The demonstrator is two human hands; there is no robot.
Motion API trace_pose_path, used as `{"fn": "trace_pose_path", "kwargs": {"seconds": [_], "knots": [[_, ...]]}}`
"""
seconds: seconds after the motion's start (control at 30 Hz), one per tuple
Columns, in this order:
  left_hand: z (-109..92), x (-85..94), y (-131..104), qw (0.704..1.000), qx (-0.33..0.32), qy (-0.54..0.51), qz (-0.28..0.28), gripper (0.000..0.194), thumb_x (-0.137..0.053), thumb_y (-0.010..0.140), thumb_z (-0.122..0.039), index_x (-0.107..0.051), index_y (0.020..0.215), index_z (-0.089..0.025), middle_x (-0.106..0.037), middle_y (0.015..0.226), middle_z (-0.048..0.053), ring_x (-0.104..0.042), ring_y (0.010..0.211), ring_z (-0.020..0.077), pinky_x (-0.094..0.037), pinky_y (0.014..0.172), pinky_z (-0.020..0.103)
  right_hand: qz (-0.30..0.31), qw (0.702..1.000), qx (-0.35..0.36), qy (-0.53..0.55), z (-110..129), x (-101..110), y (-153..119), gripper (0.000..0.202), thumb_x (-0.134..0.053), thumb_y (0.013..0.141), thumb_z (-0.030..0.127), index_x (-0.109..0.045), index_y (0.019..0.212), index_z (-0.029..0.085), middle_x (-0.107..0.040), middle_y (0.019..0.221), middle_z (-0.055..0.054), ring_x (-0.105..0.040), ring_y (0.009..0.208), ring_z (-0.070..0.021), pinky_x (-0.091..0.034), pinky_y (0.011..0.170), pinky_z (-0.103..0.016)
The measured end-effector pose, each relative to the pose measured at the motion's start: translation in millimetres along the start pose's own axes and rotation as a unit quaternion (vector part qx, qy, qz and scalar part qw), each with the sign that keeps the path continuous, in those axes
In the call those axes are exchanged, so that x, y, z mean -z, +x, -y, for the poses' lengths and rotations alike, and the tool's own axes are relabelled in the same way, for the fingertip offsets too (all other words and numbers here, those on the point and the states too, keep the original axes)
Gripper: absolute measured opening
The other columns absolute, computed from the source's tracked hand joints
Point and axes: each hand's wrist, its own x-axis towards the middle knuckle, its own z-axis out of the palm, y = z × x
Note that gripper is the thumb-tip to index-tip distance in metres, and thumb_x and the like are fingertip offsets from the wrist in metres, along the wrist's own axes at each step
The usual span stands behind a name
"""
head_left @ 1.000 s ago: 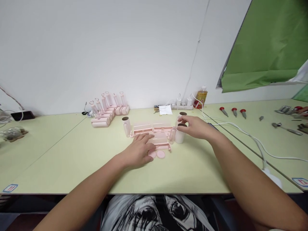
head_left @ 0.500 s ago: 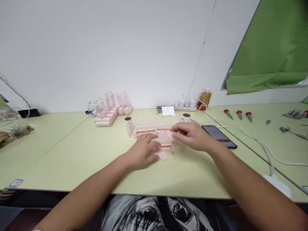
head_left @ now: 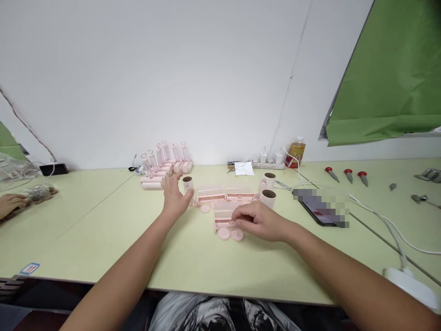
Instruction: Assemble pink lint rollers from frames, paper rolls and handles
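My left hand (head_left: 175, 198) is raised with its fingers spread, beside an upright white roll (head_left: 188, 185) with a dark hollow end. I cannot tell whether it touches the roll. My right hand (head_left: 260, 220) is closed, fingertips pinched over the front pink box (head_left: 223, 210), which has a clear raised lid. A small pink ring-like piece (head_left: 231, 222) shows at those fingertips; whether it is held is unclear. Two pink discs (head_left: 223, 234) lie before this box. Behind it stand two more pink boxes (head_left: 211, 195) with lids up. Two white rolls (head_left: 268, 197) stand at the right.
Pink rollers with heart-shaped handle ends (head_left: 156, 170) are grouped at the back left. A phone (head_left: 320, 209), white cables, a power strip (head_left: 268, 164), a bottle (head_left: 295, 152) and red-handled tools (head_left: 348, 175) lie rightward. Another person's hand (head_left: 12, 204) is at far left.
My left hand has lifted off the pink boxes and moved left towards the upright roll, fingers spreading. My right hand has come down and nearer, onto the front box. The view has shifted slightly.
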Motion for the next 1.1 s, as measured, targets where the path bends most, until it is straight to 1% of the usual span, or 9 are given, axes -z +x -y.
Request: {"fn": "trace_pose_path", "kwargs": {"seconds": [0.1, 0.13, 0.2, 0.33, 0.43, 0.53, 0.77, 0.97, 1.1], "knots": [[9.4, -5.3, 3.5, 0.999, 0.026, 0.011, 0.028, 0.059, -0.063, 0.071, -0.029, -0.046, 0.127, -0.021, -0.047, 0.122, 0.013, -0.044, 0.12, 0.0327, -0.038, 0.099, 0.052, -0.045, 0.999, 0.024, -0.011, 0.5, -0.8, -1.4, 0.017, -0.049, 0.084, 0.021, -0.066, 0.08, 0.019, -0.058, 0.06, 0.002, -0.047, 0.052, -0.0111, -0.037, 0.051, -0.023], [10.5, -6.4, 3.7, 0.999, 0.035, 0.011, 0.036, 0.06, -0.063, 0.071, -0.029, -0.046, 0.127, -0.02, -0.046, 0.123, 0.013, -0.043, 0.12, 0.0328, -0.038, 0.099, 0.052, -0.085, 0.996, 0.03, -0.016, 0.2, 0.3, -2.3, 0.017, -0.05, 0.084, 0.02, -0.065, 0.079, 0.02, -0.058, 0.059, 0.002, -0.047, 0.051, -0.0111, -0.038, 0.051, -0.024], [11.1, -7.8, 3.7, 0.998, 0.047, 0.005, 0.046, 0.061, -0.063, 0.07, -0.029, -0.046, 0.128, -0.02, -0.046, 0.123, 0.013, -0.043, 0.121, 0.0324, -0.039, 0.099, 0.051, -0.201, 0.979, 0.031, -0.022, -1.6, 4.7, -4.7, 0.015, -0.051, 0.082, 0.021, -0.065, 0.077, 0.02, -0.059, 0.059, 0.001, -0.049, 0.05, -0.0116, -0.039, 0.051, -0.025], [12.9, -9.8, 3.5, 0.997, 0.066, -0.018, 0.047, 0.062, -0.065, 0.069, -0.03, -0.046, 0.127, -0.02, -0.045, 0.125, 0.014, -0.044, 0.119, 0.0316, -0.039, 0.099, 0.05, -0.441, 0.897, -0.021, -0.005, -12.4, 20.8, -9.0, 0.011, -0.056, 0.081, 0.026, -0.065, 0.079, 0.02, -0.06, 0.062, 0.0, -0.054, 0.055, -0.0152, -0.045, 0.053, -0.028], [15.1, -11.2, 3.6, 0.996, 0.073, -0.04, 0.041, 0.064, -0.067, 0.067, -0.03, -0.045, 0.126, -0.021, -0.045, 0.125, 0.013, -0.046, 0.118, 0.0308, -0.039, 0.099, 0.049, -0.542, 0.839, -0.054, 0.018, -26.8, 35.2, -9.5, 0.013, -0.056, 0.081, 0.03, -0.064, 0.081, 0.02, -0.058, 0.064, -0.001, -0.053, 0.053, -0.0146, -0.045, 0.051, -0.029], [14.9, -11.1, 4.0, 0.995, 0.076, -0.054, 0.04, 0.063, -0.067, 0.067, -0.031, -0.045, 0.125, -0.022, -0.046, 0.124, 0.012, -0.047, 0.116, 0.0297, -0.04, 0.098, 0.048, -0.572, 0.817, -0.06, 0.036, -41.7, 45.9, -7.9, 0.012, -0.057, 0.08, 0.03, -0.063, 0.081, 0.019, -0.055, 0.061, 0.001, -0.049, 0.05, -0.0126, -0.042, 0.048, -0.027], [11.6, -9.9, 5.3, 0.988, 0.114, -0.102, 0.019, 0.058, -0.067, 0.069, -0.034, -0.046, 0.123, -0.023, -0.048, 0.123, 0.01, -0.052, 0.107, 0.026, -0.043, 0.092, 0.044, -0.581, 0.809, -0.082, 0.034, -57.7, 54.8, -5.5, 0.012, -0.057, 0.075, 0.029, -0.063, 0.077, 0.018, -0.052, 0.058, 0.003, -0.046, 0.048, -0.0116, -0.04, 0.045, -0.025], [10.9, -11.7, 6.2, 0.974, 0.172, -0.146, 0.007, 0.055, -0.067, 0.071, -0.035, -0.047, 0.12, -0.022, -0.053, 0.117, 0.009, -0.054, 0.104, 0.0237, -0.045, 0.088, 0.042, -0.562, 0.82, -0.103, 0.039, -64.2, 55.1, -4.7, 0.01, -0.059, 0.072, 0.027, -0.064, 0.075, 0.018, -0.054, 0.059, 0.003, -0.047, 0.051, -0.012, -0.041, 0.047, -0.026], [12.4, -12.6, 7.4, 0.967, 0.187, -0.172, -0.013, 0.049, -0.066, 0.073, -0.036, -0.049, 0.117, -0.022, -0.055, 0.113, 0.008, -0.055, 0.1, 0.0216, -0.046, 0.086, 0.039, -0.538, 0.835, -0.117, 0.03, -60.9, 51.1, -4.4, 0.01, -0.059, 0.073, 0.027, -0.064, 0.075, 0.018, -0.054, 0.058, 0.002, -0.049, 0.053, -0.0135, -0.042, 0.052, -0.027]]}}
